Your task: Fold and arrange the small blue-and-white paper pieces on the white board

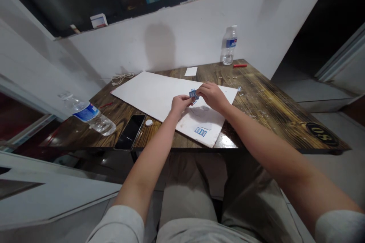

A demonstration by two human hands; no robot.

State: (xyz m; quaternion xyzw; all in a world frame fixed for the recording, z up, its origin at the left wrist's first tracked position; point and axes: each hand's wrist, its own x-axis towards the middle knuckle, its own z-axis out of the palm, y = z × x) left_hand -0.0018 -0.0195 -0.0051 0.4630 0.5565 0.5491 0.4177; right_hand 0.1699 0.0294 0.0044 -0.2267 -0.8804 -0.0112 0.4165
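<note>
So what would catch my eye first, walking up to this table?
Probably the two hands meeting over the white sheet mid-table: the left hand and right hand pinch a small blue piece between them. Next, a water bottle lying on its side at the left, beside a dark phone.

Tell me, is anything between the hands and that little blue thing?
No. Both the left hand and the right hand already pinch the small blue piece between their fingertips, above the white board. Nothing visible sits between them.
</note>
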